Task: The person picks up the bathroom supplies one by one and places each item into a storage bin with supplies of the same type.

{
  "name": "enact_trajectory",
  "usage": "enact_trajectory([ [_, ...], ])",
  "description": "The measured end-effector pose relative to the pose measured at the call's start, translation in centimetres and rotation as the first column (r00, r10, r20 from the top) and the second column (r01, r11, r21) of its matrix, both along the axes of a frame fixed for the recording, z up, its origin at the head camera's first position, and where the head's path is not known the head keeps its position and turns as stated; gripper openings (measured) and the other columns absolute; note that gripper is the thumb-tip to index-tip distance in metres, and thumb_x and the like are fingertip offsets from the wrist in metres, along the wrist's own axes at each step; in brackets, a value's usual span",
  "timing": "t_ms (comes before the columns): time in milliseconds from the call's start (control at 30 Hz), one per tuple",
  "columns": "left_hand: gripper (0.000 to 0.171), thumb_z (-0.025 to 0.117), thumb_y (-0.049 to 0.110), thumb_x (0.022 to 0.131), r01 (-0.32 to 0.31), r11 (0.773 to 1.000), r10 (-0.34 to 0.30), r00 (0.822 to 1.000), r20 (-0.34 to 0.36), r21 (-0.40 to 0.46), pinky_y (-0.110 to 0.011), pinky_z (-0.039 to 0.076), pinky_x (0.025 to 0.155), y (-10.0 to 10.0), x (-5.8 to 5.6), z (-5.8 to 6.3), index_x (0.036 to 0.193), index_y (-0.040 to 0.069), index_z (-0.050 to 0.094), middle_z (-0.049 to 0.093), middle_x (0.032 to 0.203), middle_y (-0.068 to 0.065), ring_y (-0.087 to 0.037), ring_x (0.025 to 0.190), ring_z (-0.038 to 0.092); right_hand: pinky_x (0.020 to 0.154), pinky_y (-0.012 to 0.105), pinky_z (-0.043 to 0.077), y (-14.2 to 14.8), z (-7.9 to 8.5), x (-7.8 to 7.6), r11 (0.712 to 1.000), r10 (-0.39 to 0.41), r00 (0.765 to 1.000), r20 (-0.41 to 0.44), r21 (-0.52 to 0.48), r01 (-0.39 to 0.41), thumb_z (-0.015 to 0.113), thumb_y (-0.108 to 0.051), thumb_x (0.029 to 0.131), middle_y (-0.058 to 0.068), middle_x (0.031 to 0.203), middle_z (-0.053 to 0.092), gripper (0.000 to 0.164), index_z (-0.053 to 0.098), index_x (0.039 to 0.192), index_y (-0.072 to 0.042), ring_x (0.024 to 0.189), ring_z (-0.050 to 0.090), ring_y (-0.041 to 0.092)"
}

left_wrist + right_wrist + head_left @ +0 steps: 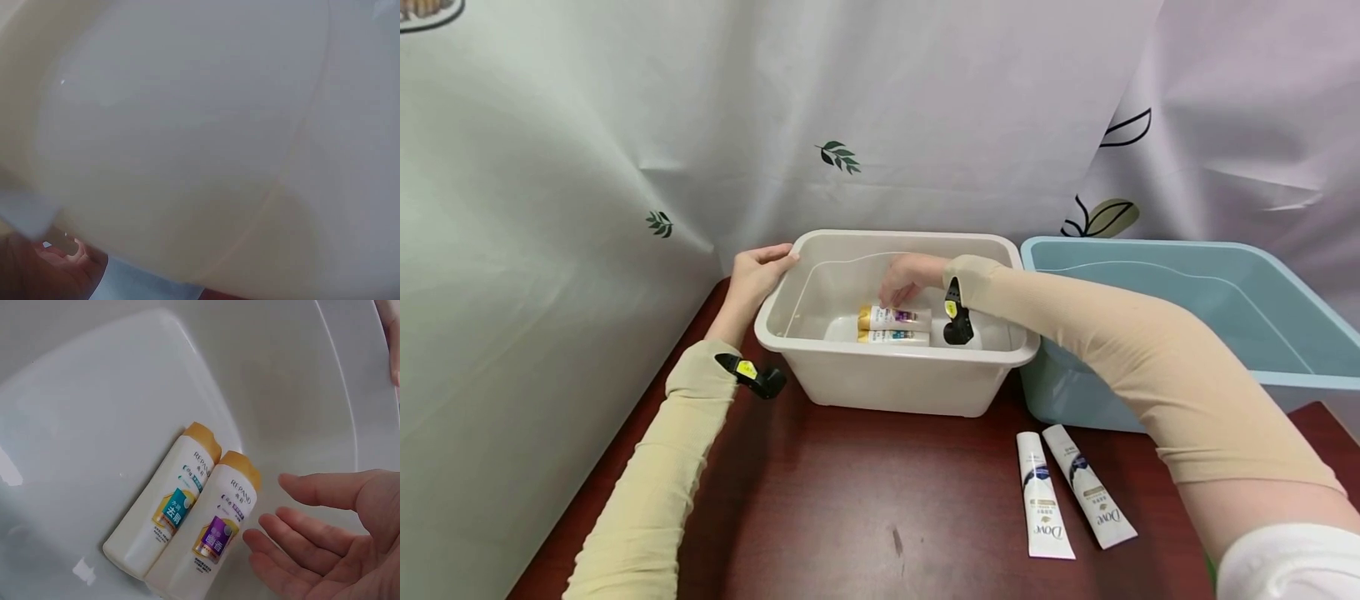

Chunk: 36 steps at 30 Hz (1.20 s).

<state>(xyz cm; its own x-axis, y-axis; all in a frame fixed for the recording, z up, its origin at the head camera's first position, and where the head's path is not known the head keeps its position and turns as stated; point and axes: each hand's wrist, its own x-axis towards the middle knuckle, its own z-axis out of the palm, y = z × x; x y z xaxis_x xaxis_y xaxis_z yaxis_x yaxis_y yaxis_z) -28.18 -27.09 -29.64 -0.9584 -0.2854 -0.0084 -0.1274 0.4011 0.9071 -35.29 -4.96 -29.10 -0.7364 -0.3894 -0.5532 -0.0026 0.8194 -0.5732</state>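
Head view: left hand fingers grip white bin rim; right hand fingers relaxed above two bottles.

A dark red table bears a white tub, blue tub and two tubes

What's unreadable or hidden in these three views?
- Left wrist view: the beige bin wall fills the blurred frame; only a sliver of the left hand shows at the bottom edge.
- Head view: the two bottles are too small for their labels to be read.
- Right wrist view: the right hand is cut off by the frame edge.
- Head view: the blue bin floor is hidden behind the right forearm.
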Motion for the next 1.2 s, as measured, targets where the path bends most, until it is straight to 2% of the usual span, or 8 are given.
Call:
enact_trajectory([
  [200, 0.044, 0.064, 0.028, 0.091, 0.010, 1.000, -0.010, 1.000, -0.022, -0.004, -0.026, 0.052, 0.092, 0.0, 0.1, 0.1, 0.131, 0.008, 0.060, 0.057, 0.137, -0.011, -0.016, 0.109, 0.061, 0.100, 0.031, 0.048, -0.1, 0.3, 0.1, 1.000, -0.022, 0.999, 0.030, -0.008, 0.022, 0.068, -0.003, 0.086, 0.019, 0.126, 0.062, 0.036, 0.061, 0.121, 0.004, 0.114, 0.061, 0.026],
  [400, 0.043, 0.064, 0.025, 0.091, 0.017, 1.000, -0.017, 0.999, -0.043, 0.012, -0.017, 0.051, 0.079, -0.1, 0.2, 0.1, 0.129, 0.006, 0.061, 0.060, 0.133, -0.012, -0.005, 0.093, 0.061, 0.099, 0.030, 0.050, 0.0, 1.0, 0.4, 1.000, -0.004, 1.000, 0.015, -0.010, 0.004, 0.066, -0.005, 0.087, 0.011, 0.101, 0.066, 0.026, 0.062, 0.112, 0.003, 0.105, 0.063, 0.023],
  [533, 0.044, 0.064, 0.027, 0.091, 0.013, 1.000, -0.013, 0.999, -0.036, 0.003, -0.021, 0.052, 0.086, 0.0, 0.1, 0.1, 0.130, 0.007, 0.060, 0.059, 0.135, -0.012, -0.011, 0.102, 0.062, 0.098, 0.030, 0.050, -0.1, 1.4, 0.5, 0.999, -0.024, 1.000, 0.012, -0.032, 0.024, 0.065, -0.003, 0.086, 0.006, 0.085, 0.063, 0.022, 0.064, 0.107, 0.003, 0.086, 0.062, 0.017],
  [700, 0.044, 0.064, 0.027, 0.091, 0.000, 1.000, 0.000, 1.000, -0.025, -0.016, -0.029, 0.050, 0.097, -0.1, 0.1, 0.1, 0.131, 0.007, 0.060, 0.057, 0.137, -0.010, -0.021, 0.116, 0.059, 0.096, 0.029, 0.051, 0.0, 1.8, 0.7, 0.996, -0.056, 0.998, 0.026, -0.067, 0.057, 0.067, -0.003, 0.086, 0.003, 0.081, 0.062, 0.029, 0.063, 0.114, 0.004, 0.074, 0.061, 0.012],
  [867, 0.044, 0.064, 0.027, 0.092, 0.006, 1.000, -0.007, 1.000, -0.022, -0.014, -0.030, 0.050, 0.098, 0.0, 0.3, 0.2, 0.131, 0.007, 0.059, 0.057, 0.137, -0.010, -0.022, 0.117, 0.059, 0.096, 0.028, 0.050, 0.1, 2.1, 0.9, 0.996, -0.050, 0.998, 0.047, -0.074, 0.053, 0.067, -0.003, 0.087, 0.003, 0.087, 0.061, 0.033, 0.062, 0.119, 0.003, 0.072, 0.059, 0.010],
  [1000, 0.045, 0.064, 0.027, 0.092, 0.011, 1.000, -0.012, 1.000, -0.026, -0.008, -0.024, 0.050, 0.093, 0.0, 0.5, 0.2, 0.131, 0.007, 0.059, 0.057, 0.137, -0.010, -0.017, 0.112, 0.060, 0.096, 0.028, 0.050, 0.4, 2.4, 1.0, 0.995, -0.048, 0.997, 0.053, -0.085, 0.052, 0.064, -0.004, 0.089, 0.005, 0.096, 0.062, 0.033, 0.061, 0.122, 0.002, 0.077, 0.061, 0.012],
  [1100, 0.045, 0.064, 0.028, 0.091, 0.011, 1.000, -0.011, 0.999, -0.031, -0.004, -0.018, 0.049, 0.086, 0.0, 0.4, 0.1, 0.131, 0.007, 0.060, 0.058, 0.135, -0.010, -0.011, 0.104, 0.060, 0.094, 0.027, 0.051, 0.8, 2.6, 1.1, 0.994, -0.051, 0.997, 0.058, -0.093, 0.056, 0.062, -0.002, 0.090, 0.010, 0.113, 0.064, 0.036, 0.059, 0.125, 0.002, 0.078, 0.062, 0.012],
  [1200, 0.044, 0.065, 0.027, 0.091, 0.005, 1.000, -0.005, 0.999, -0.033, 0.000, -0.020, 0.050, 0.088, 0.1, 0.4, 0.1, 0.130, 0.007, 0.060, 0.058, 0.135, -0.010, -0.013, 0.107, 0.060, 0.093, 0.026, 0.051, 1.3, 2.8, 1.1, 0.994, -0.048, 0.997, 0.059, -0.097, 0.053, 0.063, 0.000, 0.088, 0.013, 0.128, 0.061, 0.039, 0.058, 0.127, 0.002, 0.075, 0.061, 0.010],
])
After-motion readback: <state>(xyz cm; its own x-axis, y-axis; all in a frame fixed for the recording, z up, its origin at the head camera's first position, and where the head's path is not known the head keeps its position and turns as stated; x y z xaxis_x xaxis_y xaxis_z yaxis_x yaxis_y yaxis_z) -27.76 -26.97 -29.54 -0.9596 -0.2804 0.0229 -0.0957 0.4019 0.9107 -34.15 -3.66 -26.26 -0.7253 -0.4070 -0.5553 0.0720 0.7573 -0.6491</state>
